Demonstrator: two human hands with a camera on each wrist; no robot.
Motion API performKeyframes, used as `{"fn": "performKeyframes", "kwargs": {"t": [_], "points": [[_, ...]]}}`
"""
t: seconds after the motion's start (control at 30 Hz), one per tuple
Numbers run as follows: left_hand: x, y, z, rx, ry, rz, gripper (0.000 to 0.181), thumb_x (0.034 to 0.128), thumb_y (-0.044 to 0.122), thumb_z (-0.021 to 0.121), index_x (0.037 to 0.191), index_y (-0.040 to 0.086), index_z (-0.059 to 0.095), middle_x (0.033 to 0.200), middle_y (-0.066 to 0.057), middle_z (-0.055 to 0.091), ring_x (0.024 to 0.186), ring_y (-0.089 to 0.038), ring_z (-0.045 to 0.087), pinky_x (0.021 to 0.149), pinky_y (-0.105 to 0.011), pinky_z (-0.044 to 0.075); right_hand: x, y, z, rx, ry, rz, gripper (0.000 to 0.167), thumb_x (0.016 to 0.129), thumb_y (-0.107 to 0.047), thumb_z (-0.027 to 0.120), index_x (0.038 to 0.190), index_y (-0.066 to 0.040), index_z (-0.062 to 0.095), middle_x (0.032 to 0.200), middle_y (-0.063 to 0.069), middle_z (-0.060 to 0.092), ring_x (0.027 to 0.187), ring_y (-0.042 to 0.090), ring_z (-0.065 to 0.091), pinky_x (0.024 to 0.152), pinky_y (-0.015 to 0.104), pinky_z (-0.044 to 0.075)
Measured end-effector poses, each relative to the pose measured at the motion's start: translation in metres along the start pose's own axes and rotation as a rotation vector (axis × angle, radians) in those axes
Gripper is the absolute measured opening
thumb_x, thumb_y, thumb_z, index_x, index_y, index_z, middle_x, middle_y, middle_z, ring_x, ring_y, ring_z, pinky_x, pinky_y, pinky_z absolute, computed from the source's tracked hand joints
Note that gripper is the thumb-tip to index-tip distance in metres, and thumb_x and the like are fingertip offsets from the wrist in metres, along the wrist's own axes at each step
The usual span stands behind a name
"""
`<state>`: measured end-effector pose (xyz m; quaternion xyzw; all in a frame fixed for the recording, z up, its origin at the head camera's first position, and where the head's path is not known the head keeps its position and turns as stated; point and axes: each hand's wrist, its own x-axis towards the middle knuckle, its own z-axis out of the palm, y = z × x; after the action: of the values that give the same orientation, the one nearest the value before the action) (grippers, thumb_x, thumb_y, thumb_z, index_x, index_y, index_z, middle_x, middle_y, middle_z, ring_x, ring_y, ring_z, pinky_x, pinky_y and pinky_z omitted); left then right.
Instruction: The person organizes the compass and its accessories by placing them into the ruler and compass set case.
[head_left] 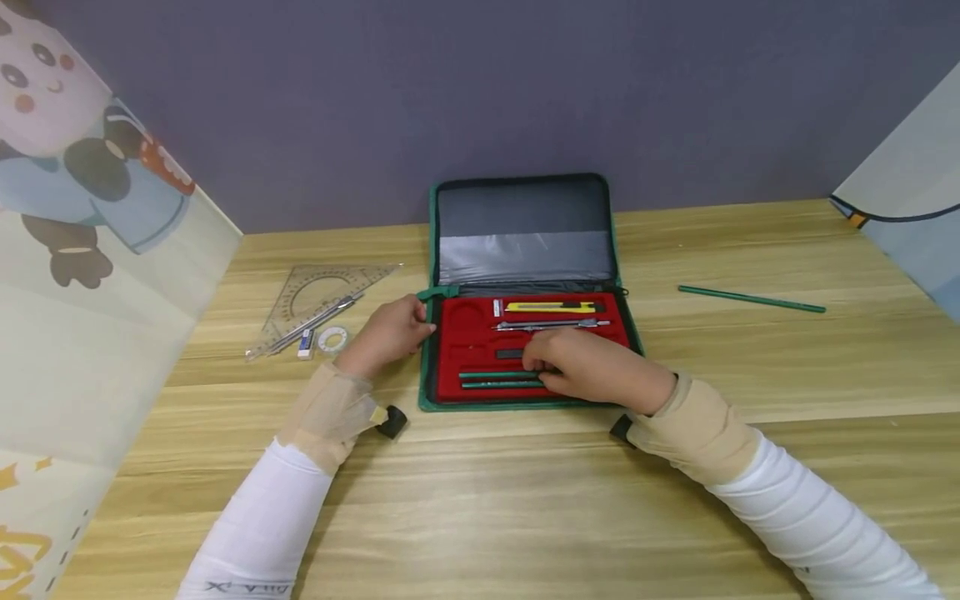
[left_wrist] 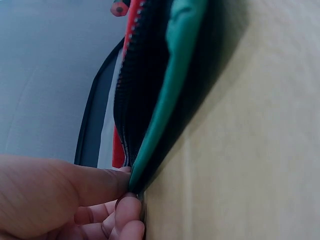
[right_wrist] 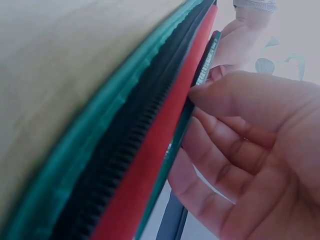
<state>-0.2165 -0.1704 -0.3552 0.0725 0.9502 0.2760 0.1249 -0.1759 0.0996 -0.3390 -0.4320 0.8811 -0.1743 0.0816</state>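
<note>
A green zip case (head_left: 426,392) lies unzipped on the table, its dark lid (head_left: 525,225) leaning back. My left hand (head_left: 390,333) pinches the case's left edge near the hinge; in the left wrist view thumb and fingers (left_wrist: 65,180) meet on the green border (left_wrist: 159,110). Over the front of the red tray (head_left: 465,362), my right hand (head_left: 592,367) pinches a green pencil (right_wrist: 207,60) between thumb and fingers. Two green pencils (head_left: 491,375) lie side by side there, their right ends hidden by that hand. Behind are a dark grey piece (head_left: 509,354), a silver compass (head_left: 547,325) and a yellow utility knife (head_left: 555,307).
Left of the case lie a clear set square (head_left: 300,287), a silver drawing tool (head_left: 315,323), an eraser (head_left: 306,344) and a white ring-shaped roll (head_left: 332,338). Another green pencil (head_left: 750,298) lies to the right. A grey panel (head_left: 525,92) stands behind.
</note>
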Motion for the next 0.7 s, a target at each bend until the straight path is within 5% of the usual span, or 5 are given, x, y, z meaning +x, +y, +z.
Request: {"fn": "performKeyframes", "kwargs": {"t": [0.7], "points": [[-0.0006,0.0002,-0.0008,-0.011,-0.015,0.002,0.017,0.0949,0.018,0.055,0.097,0.002,0.049,0.068,-0.003,0.055,0.060,-0.014,0.050,0.058,-0.026,0.040,-0.0019,0.0035,0.0000,0.043,-0.035,0.011,0.014,0.085,0.001,0.064,0.094,-0.007,0.070,0.094,0.002,0.067,0.080,0.010,0.058,0.074,0.027,0.053]]}}
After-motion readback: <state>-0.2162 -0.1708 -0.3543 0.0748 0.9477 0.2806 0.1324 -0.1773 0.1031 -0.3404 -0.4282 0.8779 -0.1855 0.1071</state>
